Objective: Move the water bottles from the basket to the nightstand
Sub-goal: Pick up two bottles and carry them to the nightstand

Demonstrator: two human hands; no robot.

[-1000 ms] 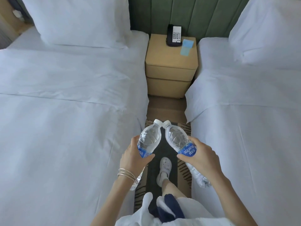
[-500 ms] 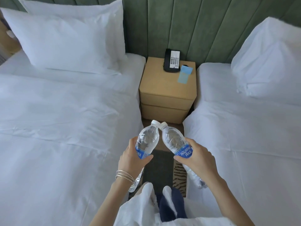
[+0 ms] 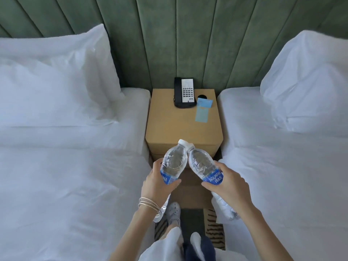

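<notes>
I hold two clear water bottles with blue labels and white caps. My left hand [image 3: 157, 182] grips the left bottle [image 3: 174, 162] around its label. My right hand [image 3: 228, 182] grips the right bottle [image 3: 202, 163] the same way. Both bottles lean inward, and their caps touch in front of the nightstand's near edge. The tan wooden nightstand [image 3: 175, 127] stands between two beds just ahead of my hands. No basket is in view.
A black and white telephone [image 3: 184, 93] sits at the back of the nightstand, with a light blue card [image 3: 203, 110] to its right. White beds flank the narrow aisle, left bed [image 3: 66, 176] and right bed [image 3: 291, 176]. A green padded headboard [image 3: 178, 38] rises behind.
I have walked up the aisle toward the nightstand, which now looms close just beyond the bottle caps. Both hands keep the same grip on the bottles.
</notes>
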